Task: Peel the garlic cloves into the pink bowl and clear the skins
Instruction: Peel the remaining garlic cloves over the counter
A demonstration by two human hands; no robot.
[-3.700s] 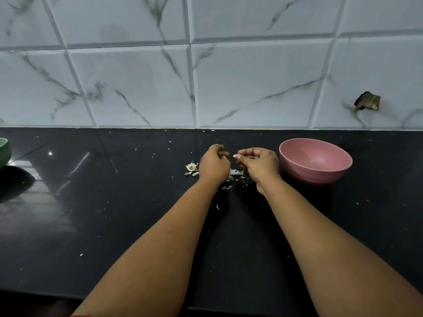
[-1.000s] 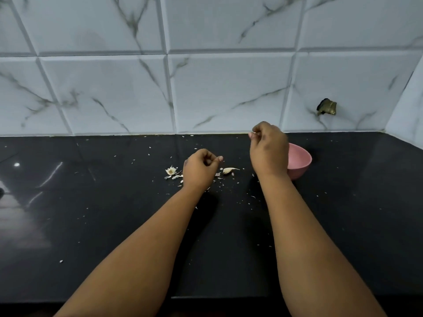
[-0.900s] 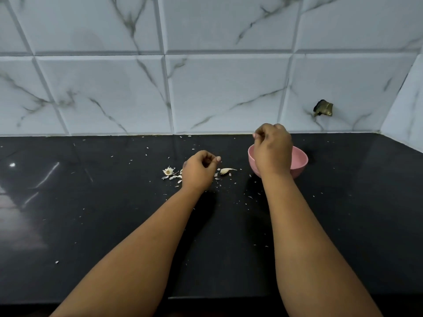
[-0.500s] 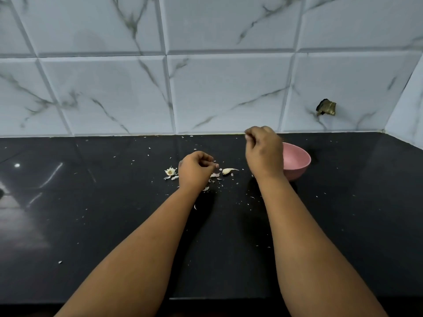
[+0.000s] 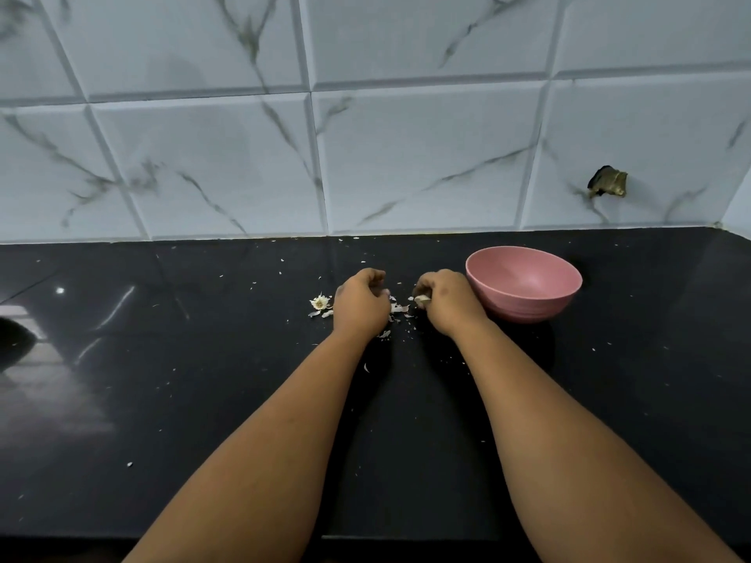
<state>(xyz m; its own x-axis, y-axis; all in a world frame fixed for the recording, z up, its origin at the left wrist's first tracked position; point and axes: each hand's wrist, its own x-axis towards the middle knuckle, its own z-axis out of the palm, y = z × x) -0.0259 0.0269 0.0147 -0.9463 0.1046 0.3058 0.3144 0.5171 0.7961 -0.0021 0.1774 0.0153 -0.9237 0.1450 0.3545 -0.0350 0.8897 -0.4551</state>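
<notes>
one garlic clove (image 5: 422, 299) pinched in right grip (image 5: 445, 298), just beside pink bowl (image 5: 524, 284).

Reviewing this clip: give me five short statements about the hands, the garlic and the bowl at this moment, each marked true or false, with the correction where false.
1. The pink bowl stands upright on the black counter, to the right of both hands. True.
2. The right hand pinches a garlic clove. True.
3. The left hand rests inside the pink bowl. False: it is over the counter, beside the garlic skins.
4. The garlic root end lies in the bowl. False: it lies on the counter, left of the left hand.
5. The skins have been cleared away. False: scraps are still scattered between and around the hands.
</notes>
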